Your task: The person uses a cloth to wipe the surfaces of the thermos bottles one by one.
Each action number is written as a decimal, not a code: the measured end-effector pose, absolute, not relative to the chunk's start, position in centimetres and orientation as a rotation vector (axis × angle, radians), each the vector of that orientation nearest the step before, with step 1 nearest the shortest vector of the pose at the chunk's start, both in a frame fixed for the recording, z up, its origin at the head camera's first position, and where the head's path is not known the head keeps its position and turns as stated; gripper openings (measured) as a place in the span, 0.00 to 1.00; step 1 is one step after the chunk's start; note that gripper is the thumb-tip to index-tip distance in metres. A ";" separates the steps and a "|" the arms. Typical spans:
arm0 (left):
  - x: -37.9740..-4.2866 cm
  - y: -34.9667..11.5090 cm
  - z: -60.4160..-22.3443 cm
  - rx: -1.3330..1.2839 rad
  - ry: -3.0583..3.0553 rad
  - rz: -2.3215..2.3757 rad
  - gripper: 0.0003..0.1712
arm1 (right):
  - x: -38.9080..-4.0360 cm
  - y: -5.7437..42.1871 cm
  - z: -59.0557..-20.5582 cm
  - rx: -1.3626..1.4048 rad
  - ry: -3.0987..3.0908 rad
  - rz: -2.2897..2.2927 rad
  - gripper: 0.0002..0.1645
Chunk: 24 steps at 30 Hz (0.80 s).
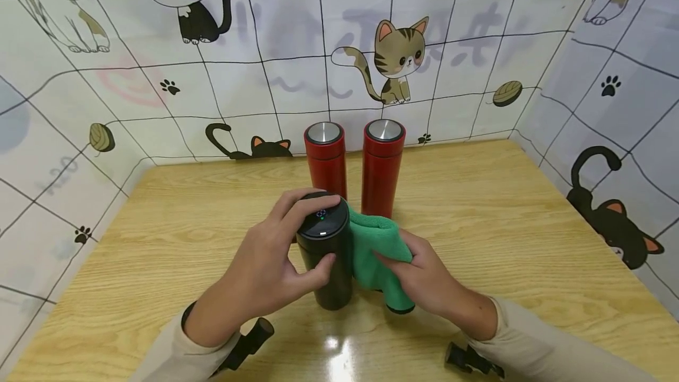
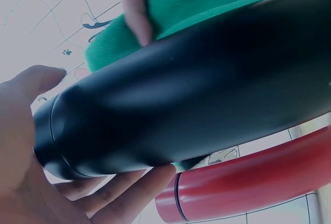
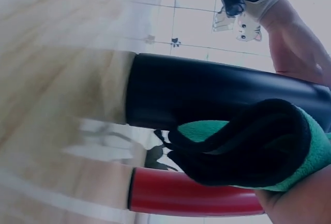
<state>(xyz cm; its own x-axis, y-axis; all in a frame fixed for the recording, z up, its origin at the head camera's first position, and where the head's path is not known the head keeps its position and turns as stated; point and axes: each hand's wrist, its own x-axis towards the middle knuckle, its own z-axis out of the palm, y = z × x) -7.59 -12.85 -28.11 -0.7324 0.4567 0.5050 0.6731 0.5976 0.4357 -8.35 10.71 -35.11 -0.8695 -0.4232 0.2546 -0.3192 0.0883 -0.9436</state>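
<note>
Here the black display-lid thermos [image 1: 333, 243] stands upright between the left hand [image 1: 270, 261] (clamped round its top) and the right hand [image 1: 428, 279], clutching a green cloth [image 1: 372, 246] alongside.

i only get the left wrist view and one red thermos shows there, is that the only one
Observer: No, the head view shows two: a left red thermos and a right red thermos.
Operator: ok and what's on top of the black thermos, can't see that end
Observer: A small lit display on its lid.
Operator: do the red ones have that too
Observer: None shows; both have round silver tops.
</note>
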 end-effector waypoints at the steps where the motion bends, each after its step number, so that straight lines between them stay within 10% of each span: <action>1: -7.6 -12.8 -28.1 -0.919 -2.490 -0.892 0.39 | -8.3 10.8 -35.1 -0.789 2.267 -1.927 0.24; 24: -7.5 -13.0 -27.8 -0.923 -2.482 -0.831 0.35 | -8.1 10.7 -35.1 -0.878 2.285 -1.896 0.25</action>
<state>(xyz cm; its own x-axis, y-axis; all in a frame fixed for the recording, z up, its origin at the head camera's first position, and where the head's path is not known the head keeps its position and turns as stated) -7.48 -13.02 -27.82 -0.7197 0.4680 0.5129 0.6825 0.6126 0.3987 -8.07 10.67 -35.08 -0.8383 -0.4462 0.3132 -0.3901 0.0898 -0.9164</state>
